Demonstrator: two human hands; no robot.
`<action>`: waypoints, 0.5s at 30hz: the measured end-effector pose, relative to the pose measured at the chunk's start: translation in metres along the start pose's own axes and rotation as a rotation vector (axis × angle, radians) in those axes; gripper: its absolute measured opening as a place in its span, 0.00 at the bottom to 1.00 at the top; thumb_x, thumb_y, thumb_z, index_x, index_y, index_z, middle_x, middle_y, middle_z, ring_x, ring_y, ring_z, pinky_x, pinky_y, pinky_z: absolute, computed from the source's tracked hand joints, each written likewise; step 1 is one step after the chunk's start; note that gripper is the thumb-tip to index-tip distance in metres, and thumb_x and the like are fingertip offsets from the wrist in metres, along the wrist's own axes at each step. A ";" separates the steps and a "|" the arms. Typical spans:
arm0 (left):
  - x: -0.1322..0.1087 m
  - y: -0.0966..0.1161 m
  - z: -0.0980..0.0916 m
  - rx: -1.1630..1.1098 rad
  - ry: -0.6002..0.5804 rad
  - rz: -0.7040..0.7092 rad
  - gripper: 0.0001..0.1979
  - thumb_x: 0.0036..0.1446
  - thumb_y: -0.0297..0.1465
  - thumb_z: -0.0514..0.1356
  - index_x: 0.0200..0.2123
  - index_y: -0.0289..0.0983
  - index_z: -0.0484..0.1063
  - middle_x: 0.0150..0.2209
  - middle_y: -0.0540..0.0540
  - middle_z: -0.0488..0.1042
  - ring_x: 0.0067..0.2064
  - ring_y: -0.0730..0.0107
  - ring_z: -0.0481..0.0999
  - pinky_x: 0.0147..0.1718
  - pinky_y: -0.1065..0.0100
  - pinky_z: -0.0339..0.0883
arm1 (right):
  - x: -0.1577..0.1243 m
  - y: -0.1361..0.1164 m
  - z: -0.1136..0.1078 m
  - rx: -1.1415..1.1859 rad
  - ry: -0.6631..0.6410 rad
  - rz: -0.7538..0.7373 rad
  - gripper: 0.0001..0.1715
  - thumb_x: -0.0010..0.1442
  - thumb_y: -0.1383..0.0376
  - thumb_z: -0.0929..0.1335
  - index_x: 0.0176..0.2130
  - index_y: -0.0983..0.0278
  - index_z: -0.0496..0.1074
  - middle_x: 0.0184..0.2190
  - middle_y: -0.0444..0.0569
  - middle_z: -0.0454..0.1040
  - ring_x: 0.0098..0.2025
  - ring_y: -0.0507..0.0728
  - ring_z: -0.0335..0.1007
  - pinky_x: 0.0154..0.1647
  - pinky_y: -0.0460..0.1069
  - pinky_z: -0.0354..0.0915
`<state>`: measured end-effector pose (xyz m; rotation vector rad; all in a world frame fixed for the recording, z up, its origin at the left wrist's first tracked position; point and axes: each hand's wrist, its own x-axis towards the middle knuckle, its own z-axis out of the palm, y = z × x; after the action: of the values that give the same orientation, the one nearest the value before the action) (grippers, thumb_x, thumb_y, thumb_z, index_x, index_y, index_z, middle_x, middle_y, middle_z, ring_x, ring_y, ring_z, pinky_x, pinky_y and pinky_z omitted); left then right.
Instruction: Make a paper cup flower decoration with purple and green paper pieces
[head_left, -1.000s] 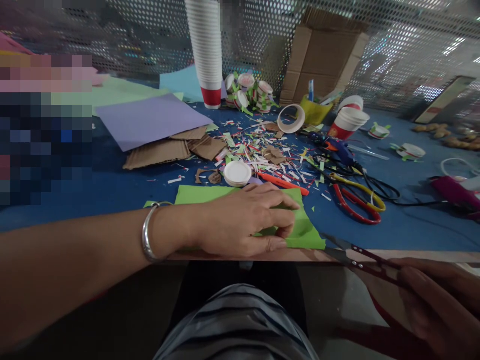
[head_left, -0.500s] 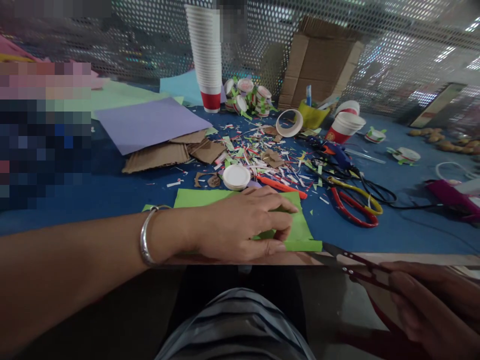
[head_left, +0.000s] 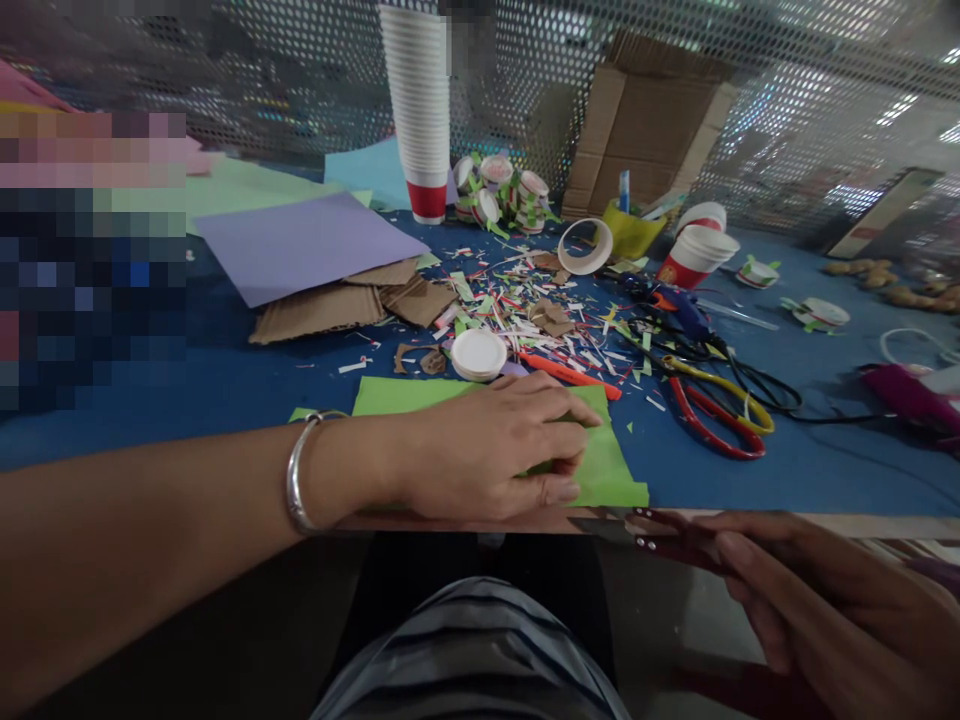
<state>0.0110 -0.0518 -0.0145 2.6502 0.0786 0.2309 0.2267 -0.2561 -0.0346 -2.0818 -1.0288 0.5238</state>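
My left hand (head_left: 499,445) lies across a sheet of bright green paper (head_left: 619,465) at the table's front edge and holds it down. Its fingers are bent, with the thumb along the paper's near side; a silver bangle (head_left: 295,475) is on the wrist. My right hand (head_left: 832,600) is closed around dark red thread snips (head_left: 667,535), below the paper's near right corner. The snips' blades point left along the table edge, close to the left thumb; whether they touch the paper I cannot tell. A white round lid-like piece (head_left: 478,354) sits just beyond the sheet.
Paper scraps (head_left: 540,310) and an orange pen-like tool (head_left: 570,374) lie behind the sheet. Red-and-yellow-handled pliers (head_left: 720,415) and a blue glue gun (head_left: 686,310) are to the right. A tall paper cup stack (head_left: 420,120) stands behind; purple paper (head_left: 307,245) lies left.
My right hand has moved left with the snips, whose blades now reach further along the table edge. The narrow strip at the paper's near edge no longer shows. My left hand stays in place.
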 end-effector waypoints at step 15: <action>0.003 -0.003 0.003 -0.004 -0.032 -0.049 0.14 0.71 0.40 0.54 0.37 0.38 0.71 0.66 0.39 0.66 0.63 0.52 0.66 0.63 0.50 0.55 | 0.000 -0.006 -0.004 -0.131 -0.068 -0.102 0.23 0.60 0.41 0.69 0.39 0.54 0.81 0.12 0.37 0.65 0.13 0.50 0.60 0.11 0.43 0.59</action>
<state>0.0141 -0.0501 -0.0178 2.6431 0.1327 0.1722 0.2260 -0.2552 -0.0274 -2.1237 -1.2313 0.4896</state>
